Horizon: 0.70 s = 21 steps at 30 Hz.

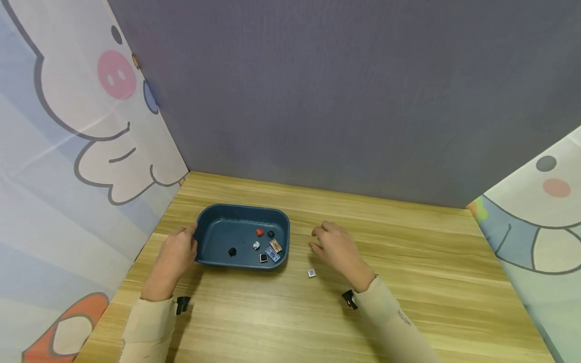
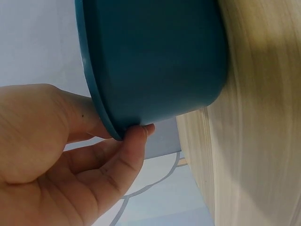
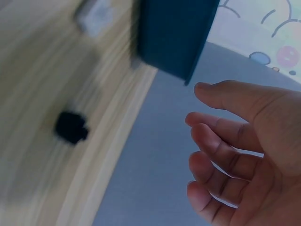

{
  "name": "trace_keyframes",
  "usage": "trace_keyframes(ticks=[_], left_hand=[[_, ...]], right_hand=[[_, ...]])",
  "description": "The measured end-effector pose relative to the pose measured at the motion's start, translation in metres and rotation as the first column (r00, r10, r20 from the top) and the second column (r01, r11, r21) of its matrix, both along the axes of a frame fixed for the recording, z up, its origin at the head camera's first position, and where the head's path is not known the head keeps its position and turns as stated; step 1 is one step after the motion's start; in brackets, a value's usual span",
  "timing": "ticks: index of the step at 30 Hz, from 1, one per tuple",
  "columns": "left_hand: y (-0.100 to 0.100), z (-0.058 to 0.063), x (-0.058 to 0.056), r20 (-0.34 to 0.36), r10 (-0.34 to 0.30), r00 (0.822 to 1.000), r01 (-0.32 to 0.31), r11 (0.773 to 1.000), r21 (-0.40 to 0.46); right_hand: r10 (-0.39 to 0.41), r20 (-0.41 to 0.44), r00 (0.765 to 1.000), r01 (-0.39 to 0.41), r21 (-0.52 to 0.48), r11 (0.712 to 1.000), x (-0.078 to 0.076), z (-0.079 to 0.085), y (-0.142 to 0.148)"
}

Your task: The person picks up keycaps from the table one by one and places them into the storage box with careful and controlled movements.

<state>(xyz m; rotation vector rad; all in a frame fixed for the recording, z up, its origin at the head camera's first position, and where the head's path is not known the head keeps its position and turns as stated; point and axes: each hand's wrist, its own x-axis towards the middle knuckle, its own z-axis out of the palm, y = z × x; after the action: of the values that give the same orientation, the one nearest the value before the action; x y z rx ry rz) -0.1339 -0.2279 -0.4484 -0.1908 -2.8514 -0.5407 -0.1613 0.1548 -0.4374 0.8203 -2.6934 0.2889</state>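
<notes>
Tray position: the dark blue, round-cornered rectangular tray (image 1: 240,266), apparently plastic, stands open side up on the wood-grain tabletop (image 1: 408,242), left of centre.

Left hand (image 1: 177,250): pinches the tray's rim at its left end, thumb and fingers on opposite sides of the lip. This grip appears intended to steady the light tray; held at the end, it leaves the opening unobstructed.

Right hand (image 1: 336,247): poised above the tabletop, right of the tray. The fingers are loosely bent, the thumb is set moderately apart, and nothing is visible between them. The spacing would suit a pinch on a small part.

Loose parts: a small black piece (image 3: 70,127) lies near the right hand; a small white square tile (image 1: 311,273) lies between that hand and the tray, within easy reach.

Contained parts: an orange-red piece (image 1: 259,232), two black pieces (image 1: 232,251), a white-and-black piece (image 1: 256,245), a tan rectangular tile (image 1: 275,245), a blue rectangular tile (image 1: 273,254) and a black square tile with a pale border (image 1: 264,257). The walls presumably prevent scattering.

Markings: the blue, tan and white tiles carry printed patterns, and the beige right sleeve (image 1: 383,307) a grey mark; none is legible.
</notes>
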Motion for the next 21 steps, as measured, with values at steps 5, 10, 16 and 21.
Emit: trace_keyframes(ticks=[5,10,16,21], left_hand=[[0.000,-0.002,-0.001,0.001,0.004,1.000,-0.004,1.000,-0.003],[0.000,-0.001,-0.001,0.014,0.010,1.000,-0.010,1.000,0.004],[0.001,-0.001,-0.001,0.037,0.009,0.999,-0.009,1.000,0.006],[0.001,-0.003,-0.002,0.023,0.008,1.000,-0.009,1.000,0.004]], right_hand=[[-0.032,0.043,0.999,0.031,0.036,0.999,0.003,-0.011,0.015],[-0.056,0.128,0.990,0.048,0.064,0.997,0.008,-0.022,0.029],[-0.063,0.178,0.982,0.050,0.073,0.996,0.010,-0.033,0.039],[-0.066,0.191,0.979,0.050,0.089,0.995,0.011,-0.038,0.042]])
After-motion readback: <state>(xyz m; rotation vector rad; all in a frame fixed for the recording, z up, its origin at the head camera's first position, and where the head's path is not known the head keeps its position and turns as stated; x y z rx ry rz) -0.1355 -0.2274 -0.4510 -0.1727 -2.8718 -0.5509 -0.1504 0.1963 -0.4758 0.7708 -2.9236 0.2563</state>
